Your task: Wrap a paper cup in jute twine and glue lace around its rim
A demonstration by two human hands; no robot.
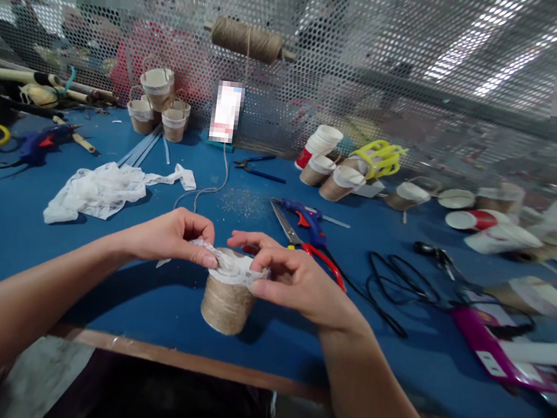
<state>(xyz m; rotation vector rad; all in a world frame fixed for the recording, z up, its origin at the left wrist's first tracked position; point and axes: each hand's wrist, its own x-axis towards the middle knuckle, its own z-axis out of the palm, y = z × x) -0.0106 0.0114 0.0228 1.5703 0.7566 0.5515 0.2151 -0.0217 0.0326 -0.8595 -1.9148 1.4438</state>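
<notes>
A paper cup wrapped in brown twine [228,305] stands upright near the front edge of the blue table. White lace ribbon [231,269] lies over its rim. My left hand [179,236] pinches the lace at the rim's left side between thumb and fingers. On the right side of the rim, my right hand [291,274] grips the lace and the cup's edge, thumb low on the outside. Just beyond the right hand lie scissors with red handles [320,264] and a blue glue gun [307,219].
A heap of white lace [99,192] and clear glue sticks [139,147] lie at left. Finished small baskets [156,88] are stacked behind. Dark pliers [260,167], cups [345,180], a black cable [385,281] and a purple package [489,347] spread rightward. A twine spool [247,39] hangs on mesh.
</notes>
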